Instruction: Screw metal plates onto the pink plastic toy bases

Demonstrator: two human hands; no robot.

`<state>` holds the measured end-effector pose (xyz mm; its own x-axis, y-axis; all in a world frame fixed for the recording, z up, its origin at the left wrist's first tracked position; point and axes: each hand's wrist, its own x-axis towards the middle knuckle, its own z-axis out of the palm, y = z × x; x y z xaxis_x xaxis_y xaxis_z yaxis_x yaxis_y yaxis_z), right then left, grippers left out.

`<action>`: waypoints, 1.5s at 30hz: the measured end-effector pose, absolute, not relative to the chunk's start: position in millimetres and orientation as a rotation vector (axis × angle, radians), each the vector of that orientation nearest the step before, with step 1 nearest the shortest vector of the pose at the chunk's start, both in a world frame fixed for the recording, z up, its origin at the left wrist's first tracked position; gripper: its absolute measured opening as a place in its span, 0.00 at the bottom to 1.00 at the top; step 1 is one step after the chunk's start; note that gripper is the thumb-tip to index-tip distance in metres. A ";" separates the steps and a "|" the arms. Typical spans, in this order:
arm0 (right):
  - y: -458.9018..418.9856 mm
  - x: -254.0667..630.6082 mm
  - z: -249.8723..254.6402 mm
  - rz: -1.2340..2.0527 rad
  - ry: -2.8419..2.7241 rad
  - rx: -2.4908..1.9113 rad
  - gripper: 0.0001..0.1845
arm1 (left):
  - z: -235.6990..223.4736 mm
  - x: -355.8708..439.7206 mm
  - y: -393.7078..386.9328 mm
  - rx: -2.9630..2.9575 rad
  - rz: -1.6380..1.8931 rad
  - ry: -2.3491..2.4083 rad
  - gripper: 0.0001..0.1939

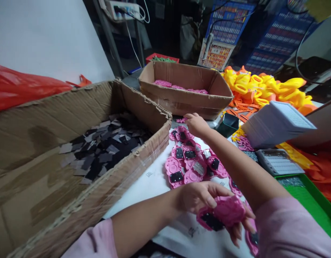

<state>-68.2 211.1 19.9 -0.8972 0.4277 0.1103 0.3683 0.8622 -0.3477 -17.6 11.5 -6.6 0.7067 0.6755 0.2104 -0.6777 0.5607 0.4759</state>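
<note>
My left hand [201, 197] is closed around a pink plastic shell [227, 211], tilted, with a black square piece on its near part. Stretched out to the far end of the white work surface [138, 193], my right hand [196, 124] has its fingers bent at a small heap of tiny pink parts [181, 120]; what is between the fingertips is hidden. Between the hands lie several more pink shells [173, 166], most showing a black or grey square [176, 177]. Another shell [253, 238] is partly covered by my right arm.
At left stands a large cardboard box [138, 157] with loose black and grey squares [101, 150]. A second box [181, 100] with pink pieces is behind. To the right are a dark green cup [228, 125], stacked white trays [275, 125], a green tray [316, 204] and yellow-orange parts [264, 87].
</note>
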 end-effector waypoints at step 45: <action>212.9 -109.8 -9.2 0.480 -2.779 -1.227 0.15 | -31.1 -22.9 17.3 0.593 0.834 0.140 0.36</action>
<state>-109.8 212.9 -9.2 -0.6798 0.7305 -0.0651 0.7100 0.6333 -0.3079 -22.9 17.3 -31.1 0.6731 0.7313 0.1101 -0.6557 0.5213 0.5462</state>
